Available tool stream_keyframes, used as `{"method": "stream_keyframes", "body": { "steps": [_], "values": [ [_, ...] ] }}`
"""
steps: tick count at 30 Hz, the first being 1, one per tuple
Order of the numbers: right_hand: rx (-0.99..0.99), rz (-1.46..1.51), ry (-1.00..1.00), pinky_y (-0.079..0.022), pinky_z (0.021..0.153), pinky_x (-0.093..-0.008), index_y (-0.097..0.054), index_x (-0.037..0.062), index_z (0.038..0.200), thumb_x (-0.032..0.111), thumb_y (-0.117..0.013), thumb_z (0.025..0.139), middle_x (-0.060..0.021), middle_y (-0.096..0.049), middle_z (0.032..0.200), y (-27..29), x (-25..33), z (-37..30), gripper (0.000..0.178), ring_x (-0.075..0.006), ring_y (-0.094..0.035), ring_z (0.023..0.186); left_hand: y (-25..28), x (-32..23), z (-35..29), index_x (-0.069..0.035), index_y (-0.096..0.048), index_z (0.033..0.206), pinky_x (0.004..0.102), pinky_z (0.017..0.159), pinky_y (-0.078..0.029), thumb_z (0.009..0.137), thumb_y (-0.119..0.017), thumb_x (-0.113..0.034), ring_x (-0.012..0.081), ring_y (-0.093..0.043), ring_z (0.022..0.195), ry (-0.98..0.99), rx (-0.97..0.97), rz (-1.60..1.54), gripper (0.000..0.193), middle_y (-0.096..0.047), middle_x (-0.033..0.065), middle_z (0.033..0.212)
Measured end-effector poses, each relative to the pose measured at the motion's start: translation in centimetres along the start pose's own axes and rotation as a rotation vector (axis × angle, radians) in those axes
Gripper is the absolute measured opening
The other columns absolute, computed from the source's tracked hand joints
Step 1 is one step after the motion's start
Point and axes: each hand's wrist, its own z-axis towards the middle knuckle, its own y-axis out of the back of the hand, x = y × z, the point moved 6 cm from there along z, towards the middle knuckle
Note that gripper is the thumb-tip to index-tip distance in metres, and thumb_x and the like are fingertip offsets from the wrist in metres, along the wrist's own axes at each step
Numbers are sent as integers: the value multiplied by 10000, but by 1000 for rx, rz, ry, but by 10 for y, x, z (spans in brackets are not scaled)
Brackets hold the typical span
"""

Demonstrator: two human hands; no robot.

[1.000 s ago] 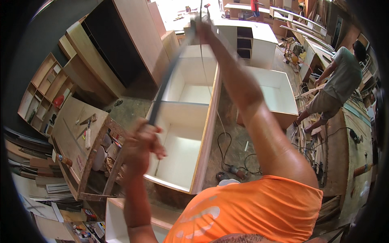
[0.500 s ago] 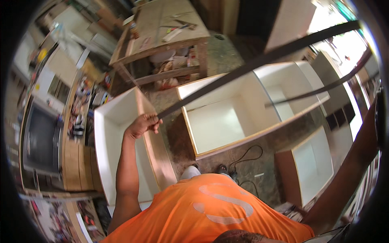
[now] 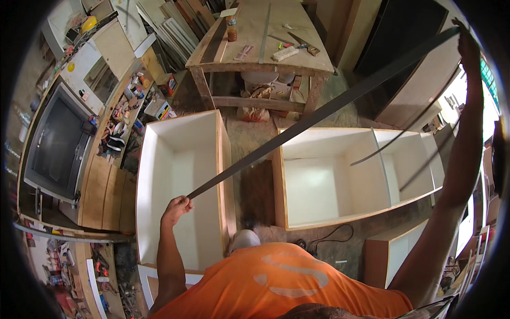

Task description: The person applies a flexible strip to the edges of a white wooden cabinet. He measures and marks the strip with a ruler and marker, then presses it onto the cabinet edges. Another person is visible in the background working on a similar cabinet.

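A long dark grey strip of edge banding [image 3: 319, 117] stretches taut on a slant across the view. Its near end is pinched in my left hand [image 3: 176, 209], above the white inside of the open cabinet box [image 3: 226, 159] on the left. Raised high at the far right, my right hand [image 3: 467, 47] grips the strip's other part. From there dark lengths of strip hang in curves, their ends in front of the wide cabinet box [image 3: 319, 226], which has white compartments.
A wooden workbench [image 3: 249, 32] stands ahead, bearing a bottle [image 3: 231, 29] and a handsaw [image 3: 304, 43]. An old television [image 3: 58, 143] is at the left beside a cluttered shelf. A smaller box [image 3: 380, 255] sits at lower right, near a black cable [image 3: 329, 236] on the floor.
My left hand has moved over the left box's inside, still holding the strip's end. My right hand has come into view, raised at far right. The whole view has shifted.
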Motion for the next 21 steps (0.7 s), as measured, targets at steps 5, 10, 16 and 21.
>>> {"method": "stream_keyframes", "body": {
  "steps": [5, 10, 16, 21],
  "values": [
    [-152, 164, -70, -457, 627, -322, -658, 206, 1158, 265, -563, 955, -1, -616, 865, -135, 46, 16, 232, -123, -553, 695, 73, 18, 15, -87, -598, 966, 321, 779, -528, 995, -594, -264, 157, -636, 829, 43, -134, -71, 180, -633, 19, 904],
    [-411, 287, -124, -409, 540, -324, -647, 177, 969, 186, -612, 871, 7, -554, 742, -201, 104, 7, 105, -119, -498, 585, 97, 24, 26, -122, -598, 986, 334, 756, -526, 983, -617, -270, 153, -641, 821, 20, -245, -198, 149, -627, 9, 871],
    [-562, 247, -40, -351, 480, -318, -640, 132, 840, 148, -634, 793, 40, -492, 641, -201, 120, -7, 50, -101, -447, 522, 69, 21, 47, -144, -603, 1062, 349, 745, -516, 962, -629, -205, 173, -631, 804, 26, -258, -301, 120, -593, -4, 809],
    [-582, 77, -90, -387, 505, -313, -664, 76, 936, 107, -619, 787, 33, -542, 706, -187, 100, -9, 159, -109, -498, 564, 40, 20, 75, -170, -613, 1113, 384, 859, -455, 916, -641, -227, 167, -546, 892, 64, -288, -508, 207, -517, -31, 842]
  ]
}}
